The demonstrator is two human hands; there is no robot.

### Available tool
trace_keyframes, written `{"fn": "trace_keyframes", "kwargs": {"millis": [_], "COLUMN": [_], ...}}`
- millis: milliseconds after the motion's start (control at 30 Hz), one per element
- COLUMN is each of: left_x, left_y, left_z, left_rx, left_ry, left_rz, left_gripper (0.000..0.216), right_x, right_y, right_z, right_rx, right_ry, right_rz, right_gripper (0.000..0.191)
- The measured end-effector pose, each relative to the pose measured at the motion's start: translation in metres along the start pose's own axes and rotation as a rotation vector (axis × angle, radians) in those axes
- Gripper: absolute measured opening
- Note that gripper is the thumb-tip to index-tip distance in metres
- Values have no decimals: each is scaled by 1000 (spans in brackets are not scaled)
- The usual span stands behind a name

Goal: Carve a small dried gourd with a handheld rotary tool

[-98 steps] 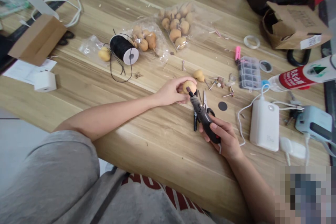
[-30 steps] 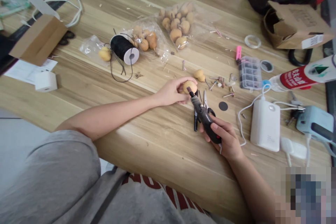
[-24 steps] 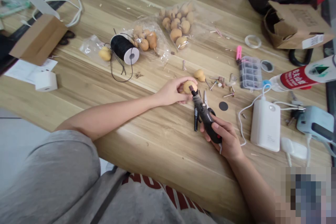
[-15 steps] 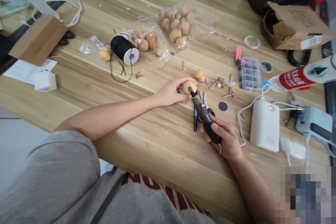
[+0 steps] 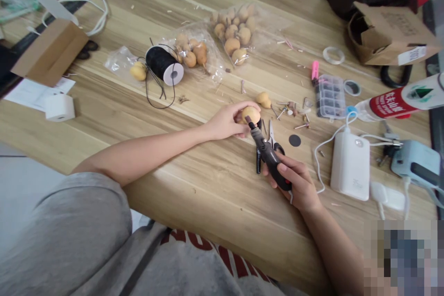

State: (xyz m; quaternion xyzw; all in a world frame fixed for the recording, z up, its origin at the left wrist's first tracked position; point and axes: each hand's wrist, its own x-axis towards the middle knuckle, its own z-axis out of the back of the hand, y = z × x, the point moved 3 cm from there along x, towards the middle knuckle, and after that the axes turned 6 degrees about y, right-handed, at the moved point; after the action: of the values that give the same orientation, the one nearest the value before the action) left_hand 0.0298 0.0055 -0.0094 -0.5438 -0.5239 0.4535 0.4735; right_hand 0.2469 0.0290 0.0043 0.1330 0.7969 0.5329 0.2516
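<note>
My left hand (image 5: 227, 121) rests on the wooden table (image 5: 208, 180) with its fingers wrapped round a small tan gourd (image 5: 251, 113). My right hand (image 5: 298, 185) grips a black pen-shaped rotary tool (image 5: 268, 157). The tool's tip touches the lower left side of the gourd. Black-handled scissors (image 5: 274, 143) and a black pen lie on the table under the tool. Another loose gourd (image 5: 262, 99) sits just beyond, with several small grinding bits (image 5: 291, 111) to its right.
Two clear bags of gourds (image 5: 232, 32) and a black thread spool (image 5: 163, 64) lie farther back. A white power bank (image 5: 350, 164), a clear bit case (image 5: 328, 96), a glue bottle (image 5: 398, 101) and a cardboard box (image 5: 388, 32) stand right. A white roll (image 5: 59, 107) sits left.
The rotary tool's tip has shifted slightly left along the gourd. Both hands keep their grips and the rest stays put.
</note>
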Motion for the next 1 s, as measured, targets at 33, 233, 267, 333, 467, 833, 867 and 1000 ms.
{"fn": "trace_keyframes", "kwargs": {"millis": [33,233,267,333,467,833,867,1000], "left_x": [0,0,0,0,0,0,0,0], "left_y": [0,-5,-5,-3,1,0,1,1], "left_z": [0,-2,-2,-2,0,-1,0,1], "left_rx": [-5,-31,-30,-26,-16,-1,4,17], "left_ry": [3,10,11,12,10,10,8,11], "left_rz": [0,4,5,2,4,1,-1,-11], "left_gripper": [44,42,42,43,45,43,44,44], "right_x": [0,0,0,0,1,0,0,-1], "right_y": [0,-3,-3,-2,0,1,2,2], "right_z": [0,1,1,1,-1,0,0,-1], "right_rx": [0,63,65,50,-12,35,14,-35], "right_ry": [-6,-60,-64,-55,-26,-62,-44,-17], "right_rz": [7,27,27,21,-10,7,-2,-20], "right_gripper": [31,29,29,28,27,27,28,28]}}
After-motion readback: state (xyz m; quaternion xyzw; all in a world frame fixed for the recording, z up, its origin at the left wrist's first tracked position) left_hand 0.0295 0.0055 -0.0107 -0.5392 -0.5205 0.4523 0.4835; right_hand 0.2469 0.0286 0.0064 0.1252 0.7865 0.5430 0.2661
